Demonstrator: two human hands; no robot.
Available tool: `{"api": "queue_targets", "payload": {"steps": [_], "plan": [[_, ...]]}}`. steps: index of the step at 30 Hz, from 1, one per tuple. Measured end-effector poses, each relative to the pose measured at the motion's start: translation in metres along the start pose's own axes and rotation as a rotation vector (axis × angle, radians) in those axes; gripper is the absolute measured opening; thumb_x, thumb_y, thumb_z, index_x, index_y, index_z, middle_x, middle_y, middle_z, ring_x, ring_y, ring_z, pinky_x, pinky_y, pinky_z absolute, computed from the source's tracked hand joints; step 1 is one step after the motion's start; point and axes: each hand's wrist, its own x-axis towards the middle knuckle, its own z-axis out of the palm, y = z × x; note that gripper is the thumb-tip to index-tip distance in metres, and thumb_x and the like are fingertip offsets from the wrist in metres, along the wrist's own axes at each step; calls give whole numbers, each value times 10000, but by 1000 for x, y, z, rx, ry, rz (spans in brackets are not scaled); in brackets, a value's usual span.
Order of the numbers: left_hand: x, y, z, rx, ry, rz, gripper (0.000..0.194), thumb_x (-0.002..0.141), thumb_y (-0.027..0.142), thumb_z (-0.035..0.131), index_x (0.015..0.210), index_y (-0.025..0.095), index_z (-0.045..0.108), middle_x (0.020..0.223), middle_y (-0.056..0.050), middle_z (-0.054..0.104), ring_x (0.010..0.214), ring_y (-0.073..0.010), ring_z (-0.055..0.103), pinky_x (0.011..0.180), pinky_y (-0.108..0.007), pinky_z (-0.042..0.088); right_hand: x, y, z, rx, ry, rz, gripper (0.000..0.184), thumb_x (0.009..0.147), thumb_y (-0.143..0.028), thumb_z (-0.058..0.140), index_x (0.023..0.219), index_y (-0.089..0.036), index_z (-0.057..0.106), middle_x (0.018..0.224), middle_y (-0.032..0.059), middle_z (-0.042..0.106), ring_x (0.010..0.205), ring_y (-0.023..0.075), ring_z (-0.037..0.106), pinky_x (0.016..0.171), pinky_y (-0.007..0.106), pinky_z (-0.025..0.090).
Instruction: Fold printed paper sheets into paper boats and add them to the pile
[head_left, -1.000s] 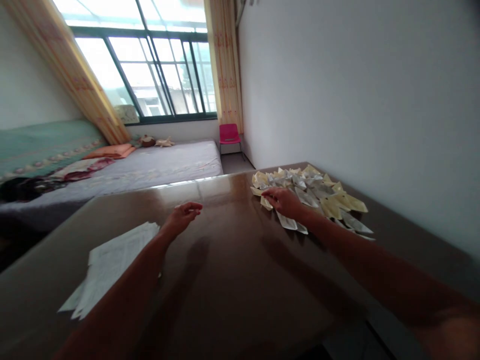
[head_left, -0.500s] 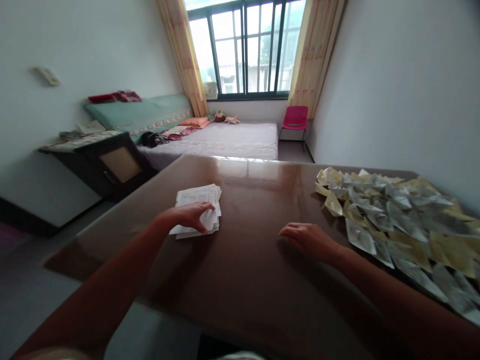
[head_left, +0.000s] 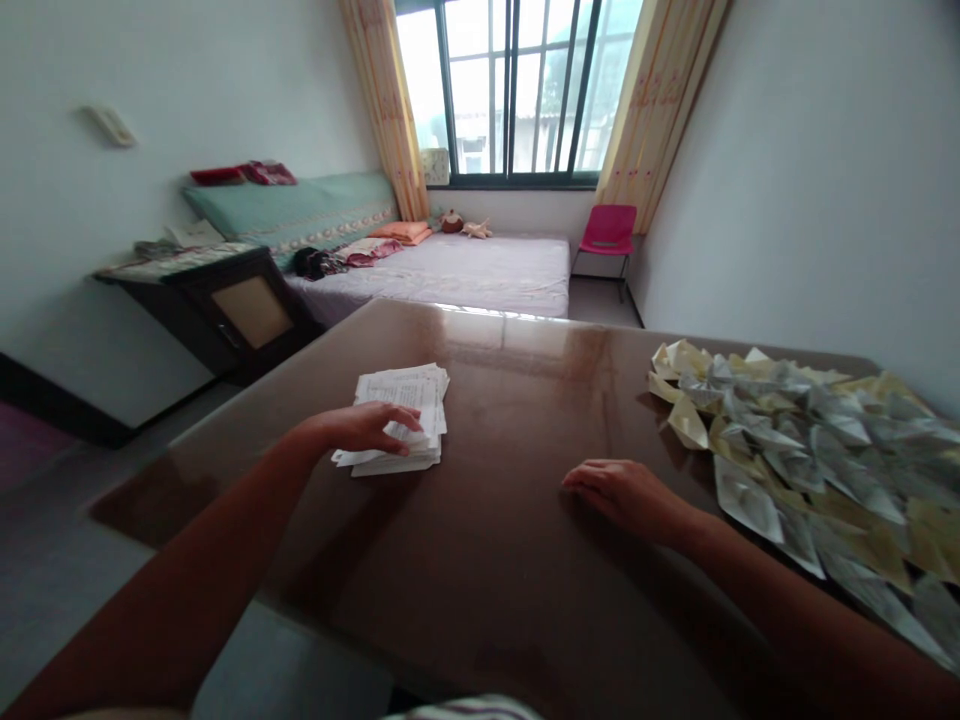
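Note:
My left hand [head_left: 367, 428] is over a stack of white printed paper sheets [head_left: 401, 388] on the left part of the brown table. Its thumb and fingers are spread apart on the top sheet, with a gap between them. The sheets lie a little askew, and some edges stick out. My right hand [head_left: 622, 490] rests on the bare tabletop [head_left: 510, 520], right of the middle. Its fingers are stretched out side by side, slightly bent, and hold nothing. Nearest to it, on the right, is a spread of folded paper boats [head_left: 750, 490], yellowish and grey-white.
Past the table's far edge stands a bed [head_left: 495, 265] with folded cloths and soft toys. A dark cabinet [head_left: 247, 310] is at the left and a pink chair [head_left: 607, 232] at the far right. White walls flank the room, with a window [head_left: 517, 95] at the back.
My left hand has shifted slightly left on the paper stack. My right hand has stayed resting on the table. The whole view has turned a little to the left.

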Motion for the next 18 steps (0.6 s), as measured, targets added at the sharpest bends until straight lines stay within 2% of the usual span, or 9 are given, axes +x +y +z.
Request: {"api": "queue_targets", "payload": {"steps": [3, 6, 8, 10, 11, 12, 14, 16, 18], "plan": [[1, -2, -4, -68, 109, -31, 422, 837, 517, 504, 1017, 188, 696, 1134, -60, 689, 984, -233, 622, 886, -303, 464, 8, 1, 0, 49, 12, -29, 265, 937, -294, 427, 1033, -236, 667, 988, 37, 708, 884, 172, 659, 778, 256, 458], [13, 19, 5, 36, 372, -55, 421, 906, 461, 394, 916, 167, 695, 816, -43, 719, 785, -201, 637, 792, -287, 486, 18, 2, 1, 73, 58, -29, 258, 932, -290, 438, 1032, -240, 670, 978, 33, 714, 875, 172, 663, 760, 261, 465], [29, 46, 18, 138, 517, -27, 362, 933, 343, 357, 969, 173, 674, 893, -67, 716, 855, -212, 647, 822, -302, 481, 27, 3, -1, 79, 131, 3, 251, 930, -297, 449, 1020, -241, 676, 966, 34, 714, 863, 174, 663, 750, 268, 471], [49, 81, 35, 201, 479, 153, 306, 909, 209, 381, 1088, 199, 629, 1034, -74, 703, 960, -209, 647, 855, -297, 480, 37, 4, -4, 91, 239, 34, 243, 917, -284, 480, 1071, -238, 662, 1039, 47, 694, 863, 170, 657, 767, 278, 479], [60, 99, 44, 213, 435, 239, 307, 897, 195, 417, 1147, 215, 595, 1083, -66, 691, 985, -202, 645, 849, -285, 487, 42, 5, -6, 99, 282, 44, 290, 896, -257, 512, 1164, -239, 620, 1130, 59, 663, 830, 155, 653, 775, 281, 485], [71, 116, 53, 233, 412, 290, 306, 890, 190, 441, 1163, 216, 577, 1084, -65, 690, 976, -202, 650, 833, -284, 496, 46, 7, -9, 101, 299, 45, 402, 864, -224, 552, 1264, -252, 555, 1238, 70, 607, 779, 134, 646, 770, 280, 493], [91, 145, 69, 268, 408, 356, 296, 897, 164, 437, 1160, 212, 563, 1078, -63, 692, 960, -209, 661, 808, -298, 508, 52, 13, -12, 85, 291, 20, 587, 803, -158, 604, 1361, -274, 465, 1369, 78, 503, 832, 130, 639, 818, 283, 493], [106, 164, 81, 267, 431, 392, 291, 917, 160, 412, 1171, 207, 545, 1085, -74, 689, 972, -217, 661, 803, -311, 511, 55, 24, -12, 56, 261, 7, 498, 785, -145, 623, 1268, -254, 569, 1301, 70, 565, 949, 162, 621, 886, 301, 469], [116, 173, 87, 233, 416, 402, 301, 942, 173, 370, 1193, 224, 528, 1057, -69, 697, 962, -214, 666, 803, -319, 510, 53, 38, -10, 55, 218, 18, 236, 827, -175, 599, 1035, -222, 701, 1091, 57, 686, 970, 184, 611, 908, 320, 451]]}}
